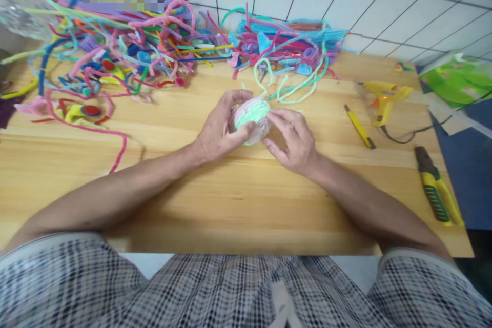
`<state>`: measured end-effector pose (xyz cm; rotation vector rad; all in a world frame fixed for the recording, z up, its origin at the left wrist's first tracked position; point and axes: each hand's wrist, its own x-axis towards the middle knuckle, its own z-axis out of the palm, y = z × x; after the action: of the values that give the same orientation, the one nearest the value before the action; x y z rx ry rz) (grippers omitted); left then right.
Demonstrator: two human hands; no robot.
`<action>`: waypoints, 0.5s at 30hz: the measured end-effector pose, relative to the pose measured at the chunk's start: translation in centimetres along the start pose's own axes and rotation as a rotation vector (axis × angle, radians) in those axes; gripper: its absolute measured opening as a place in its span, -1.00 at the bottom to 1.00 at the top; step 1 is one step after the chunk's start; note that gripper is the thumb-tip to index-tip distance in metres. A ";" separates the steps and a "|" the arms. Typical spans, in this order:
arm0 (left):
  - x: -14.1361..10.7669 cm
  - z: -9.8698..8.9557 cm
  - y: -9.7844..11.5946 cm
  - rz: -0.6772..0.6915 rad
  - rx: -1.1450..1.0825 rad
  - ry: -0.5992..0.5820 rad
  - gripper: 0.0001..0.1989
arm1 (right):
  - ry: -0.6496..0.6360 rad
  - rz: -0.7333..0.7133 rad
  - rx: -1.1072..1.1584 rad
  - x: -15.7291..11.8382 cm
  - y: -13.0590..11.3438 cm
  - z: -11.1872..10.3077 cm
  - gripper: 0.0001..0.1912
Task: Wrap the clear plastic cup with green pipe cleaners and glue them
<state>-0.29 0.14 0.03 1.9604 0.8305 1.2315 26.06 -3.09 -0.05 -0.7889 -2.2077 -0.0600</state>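
Observation:
A round bundle (253,113) of mint green and pale pink fuzzy strands, with a clear, shiny part at its lower right, is held above the middle of the table. My left hand (223,128) wraps round its left side, thumb across the front. At the right side, the fingertips of my right hand (292,138) touch the bundle's edge, with the thumb below and apart from the index finger. Whether a strand is pinched between those fingers is too blurred to tell. Loose mint green strands (300,93) curl on the table just behind the bundle.
Tangled colourful pipe cleaners (130,51) cover the back left of the wooden table (230,205). More pipe cleaners (284,43) lie at the back middle. To the right are a yellow cutter (359,127), a yellow glue gun (384,97) with a cord, and yellow-green pliers (436,189).

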 end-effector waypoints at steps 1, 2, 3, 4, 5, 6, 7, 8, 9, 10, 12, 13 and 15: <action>0.0 0.0 0.0 -0.002 -0.001 0.001 -0.36 | -0.004 0.004 -0.002 0.0 0.0 0.0 -0.25; 0.0 0.0 0.0 -0.006 -0.004 0.000 -0.36 | -0.012 0.012 -0.003 0.0 0.0 0.0 -0.25; 0.0 0.0 0.0 -0.010 -0.007 0.000 -0.36 | -0.022 0.022 -0.003 -0.1 -0.1 0.0 -0.26; 0.0 0.0 0.0 -0.013 -0.009 0.002 -0.36 | -0.029 0.029 -0.003 -0.1 -0.1 0.0 -0.27; -0.1 0.0 0.0 -0.012 -0.008 0.005 -0.36 | -0.030 0.029 -0.004 -0.1 -0.1 0.0 -0.27; -0.1 0.0 0.0 -0.009 -0.005 0.009 -0.36 | -0.024 0.023 -0.004 -0.1 -0.1 0.1 -0.26; -0.1 0.0 0.0 -0.005 -0.001 0.014 -0.36 | -0.014 0.013 -0.005 0.0 -0.1 0.1 -0.25; -0.2 0.1 -0.1 -0.001 0.001 0.018 -0.36 | -0.002 0.004 -0.005 0.0 -0.1 0.1 -0.24; -0.3 0.1 -0.1 0.001 -0.002 0.021 -0.36 | 0.007 -0.002 -0.005 0.0 -0.1 0.1 -0.24; -0.3 0.2 -0.2 0.003 -0.009 0.023 -0.37 | 0.010 -0.003 -0.005 0.0 -0.1 0.0 -0.24; -0.4 0.4 -0.4 0.001 -0.031 0.026 -0.37 | 0.000 0.011 -0.001 0.0 0.0 0.0 -0.26; -0.5 0.4 -0.4 -0.001 -0.039 0.025 -0.36 | -0.009 0.021 0.001 0.0 0.1 0.0 -0.26; -0.5 0.4 -0.4 -0.008 -0.040 0.021 -0.36 | -0.020 0.031 -0.003 -0.1 0.2 0.1 -0.28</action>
<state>-0.15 -0.10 -0.70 1.9138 0.8171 1.2566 26.20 -2.91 -0.19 -0.8288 -2.2139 -0.0401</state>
